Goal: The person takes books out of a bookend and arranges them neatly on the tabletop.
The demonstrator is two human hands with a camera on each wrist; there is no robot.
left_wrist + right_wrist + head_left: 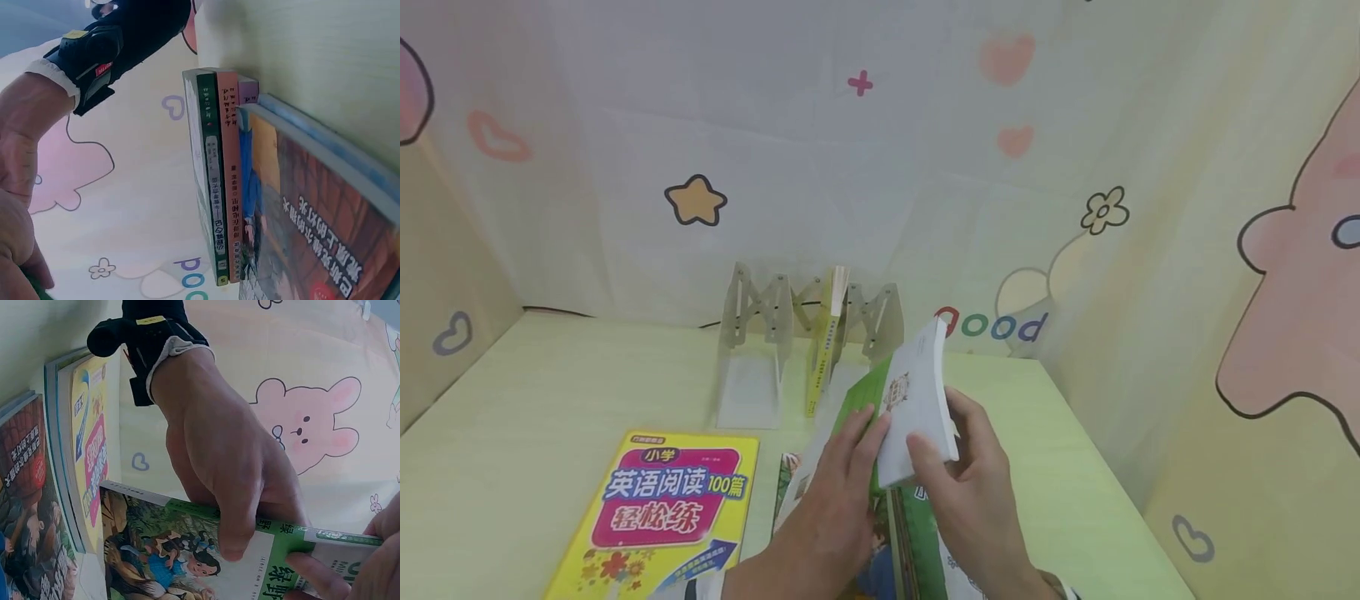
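Observation:
Both hands hold a paperback book (917, 408) with a white cover and a green band, tilted up above the table. My right hand (977, 500) grips its right edge, thumb on the near face and fingers behind. My left hand (835, 500) holds the lower left part, its fingers lying over the cover. In the right wrist view, the book's other cover (187, 550) shows a girl in a blue dress, with the right thumb pressed on it. Below the hands are more books, among them a brown illustrated book (319, 206) and a green-spined book (214, 175).
A yellow workbook (662, 508) lies flat on the table (497, 400) at the left. Behind the hands stands a folding metal book rack (752, 333), with an upright yellow book (827, 342) in it. A printed curtain (850, 183) hangs at the back and sides.

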